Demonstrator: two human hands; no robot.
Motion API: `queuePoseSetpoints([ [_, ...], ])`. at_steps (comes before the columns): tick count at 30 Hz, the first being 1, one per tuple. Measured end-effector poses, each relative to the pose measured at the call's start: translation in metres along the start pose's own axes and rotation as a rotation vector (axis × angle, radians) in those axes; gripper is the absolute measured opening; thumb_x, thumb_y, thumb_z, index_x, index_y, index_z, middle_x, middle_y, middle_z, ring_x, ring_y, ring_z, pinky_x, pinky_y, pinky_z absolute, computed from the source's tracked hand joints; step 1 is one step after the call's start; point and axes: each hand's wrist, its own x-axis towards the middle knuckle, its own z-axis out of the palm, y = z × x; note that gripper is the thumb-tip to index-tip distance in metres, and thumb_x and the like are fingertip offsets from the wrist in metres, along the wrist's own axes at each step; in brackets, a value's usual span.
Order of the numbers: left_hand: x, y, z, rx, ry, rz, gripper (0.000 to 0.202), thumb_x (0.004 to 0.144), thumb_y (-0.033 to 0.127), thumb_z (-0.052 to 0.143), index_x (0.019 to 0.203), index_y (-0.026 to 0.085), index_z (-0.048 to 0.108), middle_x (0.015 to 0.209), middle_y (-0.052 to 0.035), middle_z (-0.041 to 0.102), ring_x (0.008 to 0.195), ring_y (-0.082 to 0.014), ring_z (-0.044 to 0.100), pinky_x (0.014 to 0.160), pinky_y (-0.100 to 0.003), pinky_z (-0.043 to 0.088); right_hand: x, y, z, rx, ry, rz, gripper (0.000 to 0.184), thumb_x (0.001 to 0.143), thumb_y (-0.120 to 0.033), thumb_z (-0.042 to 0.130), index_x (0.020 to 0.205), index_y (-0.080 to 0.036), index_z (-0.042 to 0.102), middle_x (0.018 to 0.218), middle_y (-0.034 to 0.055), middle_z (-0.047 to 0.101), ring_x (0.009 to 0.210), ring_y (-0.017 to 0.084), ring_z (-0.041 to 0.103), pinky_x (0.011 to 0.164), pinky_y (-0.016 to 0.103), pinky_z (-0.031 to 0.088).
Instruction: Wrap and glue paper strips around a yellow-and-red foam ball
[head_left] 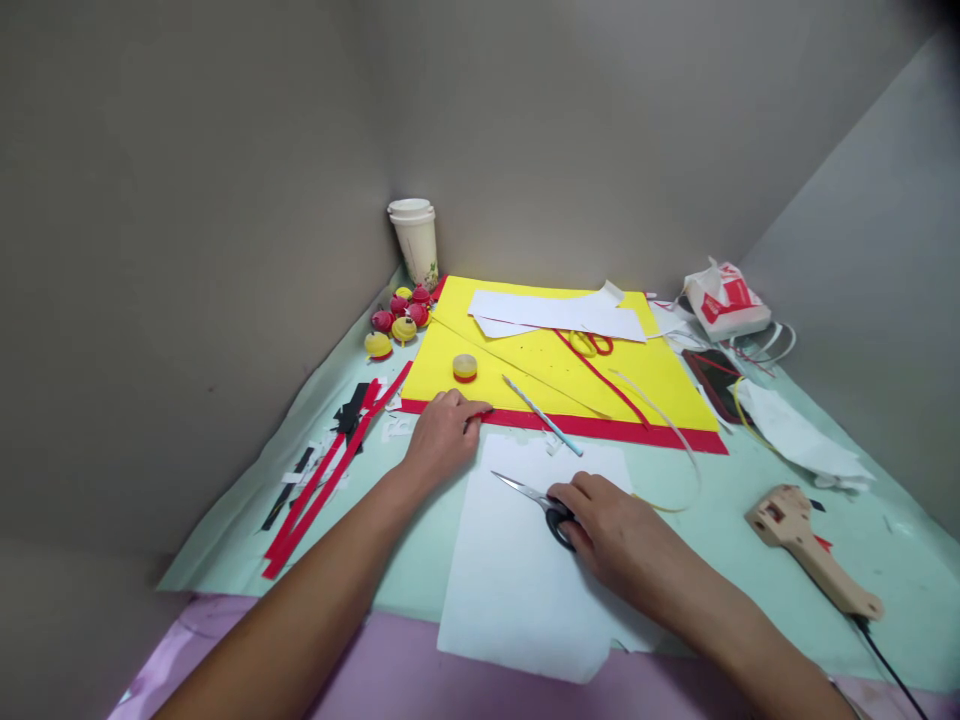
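Observation:
My right hand (611,525) grips a pair of scissors (525,488) by its black handles, over a white sheet of paper (517,580). The blades point to the upper left and look closed. My left hand (448,440) is at the front edge of a red sheet (525,419), which shows from under a yellow sheet (495,360). Its index finger reaches along the red edge and its thumb is drawn in close. Whatever lies between those fingers is too small to make out. A light blue pencil (541,415) and a small yellow-and-red roll (465,369) lie just beyond.
Red strips (337,480) and black scraps lie left. Several red and yellow lantern-like balls (403,330) sit near a white cup (415,245). Yellow-and-red-handled scissors (592,344) rest beside white paper (555,312). A glue gun (814,550), phone (716,385) and tissue pack (726,300) are right.

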Motion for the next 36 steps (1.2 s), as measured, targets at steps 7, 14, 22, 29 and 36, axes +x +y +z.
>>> queuePoseSetpoints([
  [7,-0.002,0.011,-0.003,-0.007,-0.001,0.024,0.029,0.090,0.023,0.049,0.109,0.022,0.072,0.088,-0.0074,0.060,0.090,-0.0247,0.056,0.078,-0.036,0.045,0.000,0.002,0.002,-0.012,0.019,-0.011,0.023,0.090,-0.014,0.050,0.110,-0.019,0.061,0.101,0.0084,0.059,0.087,0.023,0.060,0.070,0.033,0.044],
  [14,0.012,0.034,0.003,0.056,-0.133,0.124,0.018,0.089,0.024,0.055,0.094,0.022,0.072,0.090,-0.0076,0.062,0.090,-0.0249,0.056,0.079,-0.036,0.044,-0.001,-0.001,-0.001,-0.044,0.025,-0.018,0.021,0.090,-0.014,0.052,0.108,-0.020,0.061,0.099,0.0074,0.060,0.084,0.022,0.060,0.067,0.032,0.043],
  [22,0.033,0.040,0.014,0.028,-0.168,0.076,0.012,0.082,0.015,0.060,0.077,0.021,0.069,0.081,-0.0061,0.063,0.083,-0.0241,0.058,0.073,-0.034,0.043,-0.001,-0.002,-0.004,-0.042,0.001,-0.013,0.022,0.090,-0.013,0.052,0.109,-0.018,0.061,0.101,0.0085,0.060,0.086,0.023,0.061,0.066,0.032,0.042],
  [29,0.026,0.037,0.005,-0.049,-0.158,0.018,0.010,0.084,0.020,0.056,0.079,0.021,0.064,0.086,-0.0056,0.065,0.086,-0.0235,0.058,0.072,-0.033,0.043,-0.001,-0.004,-0.007,-0.037,-0.002,-0.009,0.023,0.090,-0.012,0.053,0.110,-0.019,0.062,0.101,0.0083,0.061,0.085,0.023,0.061,0.066,0.032,0.042],
  [36,0.002,0.038,-0.001,-0.198,-0.105,-0.022,0.007,0.088,0.019,0.050,0.084,0.022,0.056,0.084,-0.0014,0.066,0.080,-0.0194,0.060,0.069,-0.030,0.045,-0.005,0.007,-0.014,0.096,0.027,-0.064,0.021,0.092,-0.017,0.052,0.108,-0.023,0.063,0.097,0.0050,0.062,0.084,0.019,0.061,0.072,0.030,0.045],
])
